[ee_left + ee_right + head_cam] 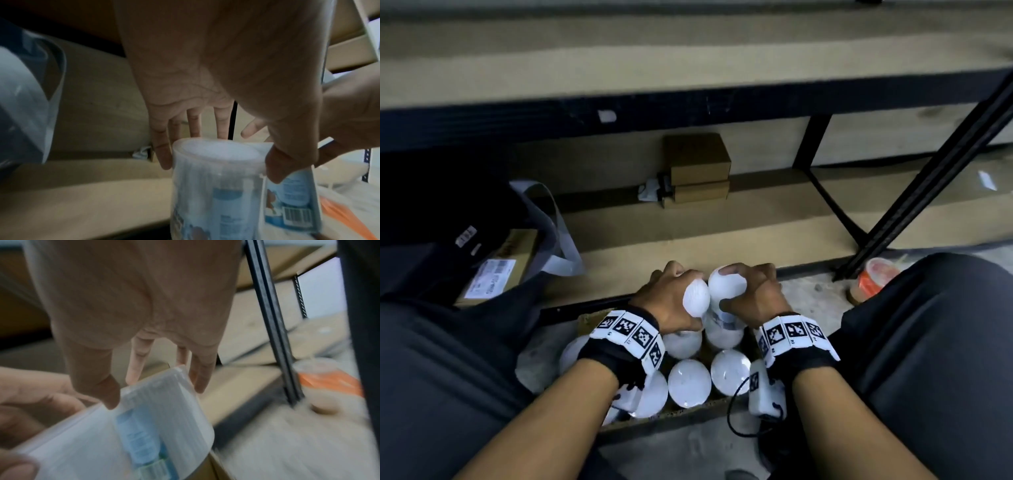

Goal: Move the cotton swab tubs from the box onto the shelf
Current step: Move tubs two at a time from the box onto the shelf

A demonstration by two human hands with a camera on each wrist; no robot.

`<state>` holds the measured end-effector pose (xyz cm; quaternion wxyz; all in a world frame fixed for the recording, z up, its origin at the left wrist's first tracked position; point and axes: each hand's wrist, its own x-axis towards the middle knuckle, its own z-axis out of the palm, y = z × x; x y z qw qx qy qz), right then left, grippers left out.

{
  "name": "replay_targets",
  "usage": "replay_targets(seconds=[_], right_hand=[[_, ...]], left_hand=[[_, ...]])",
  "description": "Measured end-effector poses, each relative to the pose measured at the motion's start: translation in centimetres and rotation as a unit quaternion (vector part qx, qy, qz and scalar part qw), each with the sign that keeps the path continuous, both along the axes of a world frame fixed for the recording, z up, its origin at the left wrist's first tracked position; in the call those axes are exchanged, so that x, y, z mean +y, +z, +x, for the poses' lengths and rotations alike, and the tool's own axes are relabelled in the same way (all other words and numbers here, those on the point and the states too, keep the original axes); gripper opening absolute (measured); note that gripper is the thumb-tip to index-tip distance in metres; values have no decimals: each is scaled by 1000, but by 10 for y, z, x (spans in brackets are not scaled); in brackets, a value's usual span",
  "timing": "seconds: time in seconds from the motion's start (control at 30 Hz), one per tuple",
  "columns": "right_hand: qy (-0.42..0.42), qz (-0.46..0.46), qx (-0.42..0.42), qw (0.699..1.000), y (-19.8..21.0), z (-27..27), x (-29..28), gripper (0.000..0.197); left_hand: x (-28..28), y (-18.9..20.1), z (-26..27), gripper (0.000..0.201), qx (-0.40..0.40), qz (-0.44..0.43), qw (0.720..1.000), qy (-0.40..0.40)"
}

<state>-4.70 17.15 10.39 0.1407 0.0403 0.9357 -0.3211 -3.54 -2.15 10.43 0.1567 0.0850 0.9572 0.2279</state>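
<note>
Each hand grips a white-lidded cotton swab tub by its top, raised above the cardboard box (585,320) on the floor between my knees. My left hand (671,294) holds the left tub (697,297), whose clear wall and blue label show in the left wrist view as the tub (213,186) under my left hand (218,155). My right hand (751,294) holds the right tub (726,286); in the right wrist view this tub (164,418) tilts under my right hand (156,392). Several more tubs (690,383) stand in the box. The wooden shelf (722,219) lies just beyond.
Two small brown cartons (698,171) are stacked at the back of the low shelf. A black shelf post (928,185) slants down at the right, with an orange and white cup (876,277) beside its foot. A labelled carton (496,270) and plastic bag sit at left.
</note>
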Motion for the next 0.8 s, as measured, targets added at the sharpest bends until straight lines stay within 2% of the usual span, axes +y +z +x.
replay_targets(seconds=[0.13,0.27,0.47,0.63,0.8], right_hand=[[34,-20,85,996,48,-2,2,38],[60,-52,149,986,109,0,-4,25],[97,-101,287,948,200,6,-14,30],[129,-148,347,917,279,4,-22,25],[137,-179,378,898,332,-20,-37,19]], left_hand=[[-10,48,0,77,46,15,999,-5],[-26,111,2,79,70,27,997,-11],[-55,222,13,76,150,-5,988,-22],[-70,309,19,69,221,-24,975,-18],[-83,366,2,63,261,-38,964,-18]])
